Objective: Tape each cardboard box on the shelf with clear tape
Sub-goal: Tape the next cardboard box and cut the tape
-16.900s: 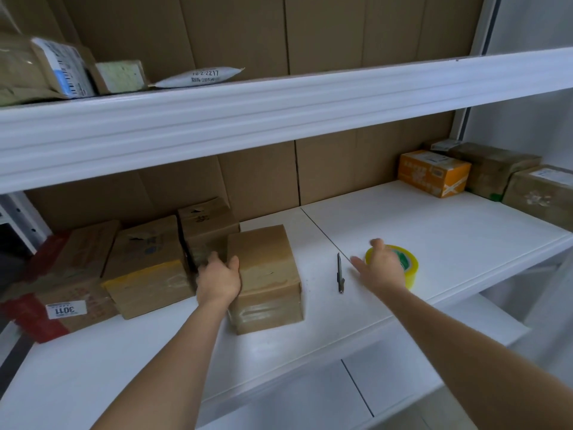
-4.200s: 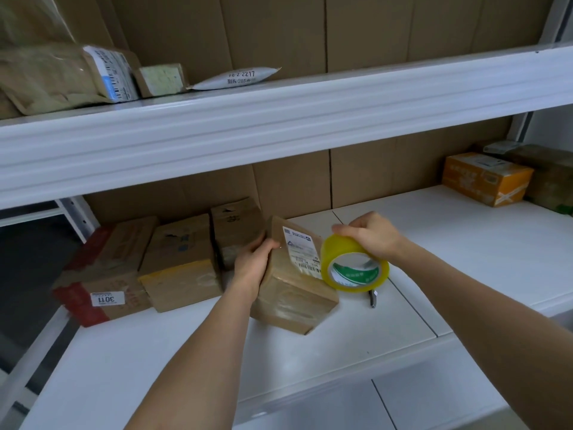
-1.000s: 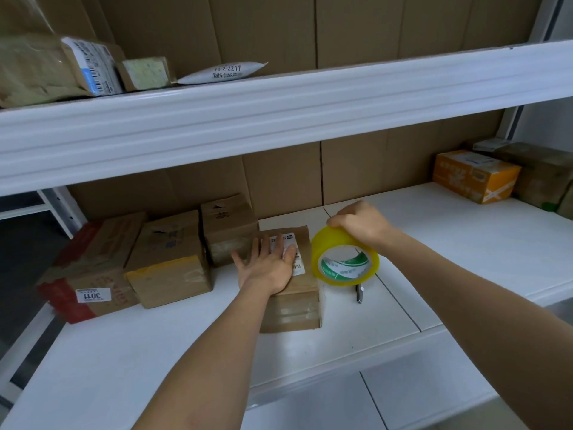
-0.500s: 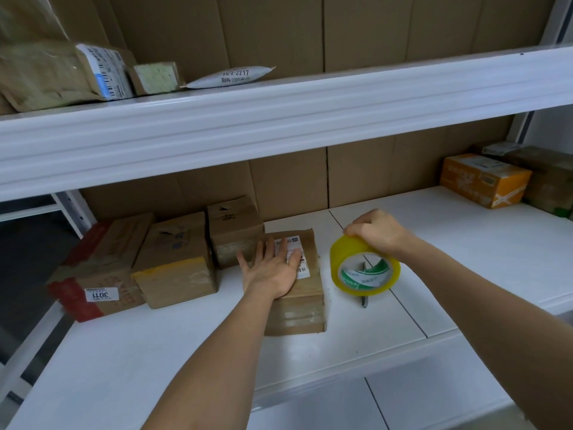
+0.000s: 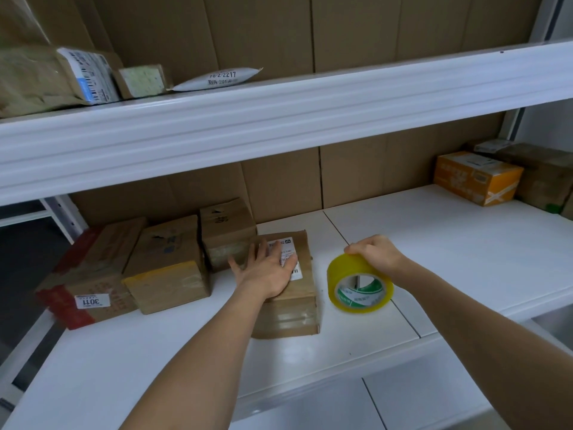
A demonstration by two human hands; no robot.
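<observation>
A small brown cardboard box (image 5: 291, 315) with a white label on top lies flat on the white shelf (image 5: 465, 256). My left hand (image 5: 266, 268) rests palm down on its top, fingers spread. Just right of the box, my right hand (image 5: 376, 252) grips the upper rim of a yellowish roll of clear tape (image 5: 359, 285), which stands on edge on or just above the shelf. Three more brown boxes stand in a row at the left: one against the back wall (image 5: 226, 231), one with yellow tape (image 5: 167, 265), one with red tape (image 5: 90, 274).
An orange box (image 5: 474, 176) and darker brown boxes (image 5: 542, 173) sit at the far right of the shelf. The upper shelf (image 5: 279, 119) overhangs close above and carries parcels (image 5: 52, 76) and a white mailer (image 5: 217, 79). A lower shelf shows below.
The tape roll has come down and to the right, away from the box, toward the shelf. My left hand stays flat on the box, which was tilted up four seconds ago.
</observation>
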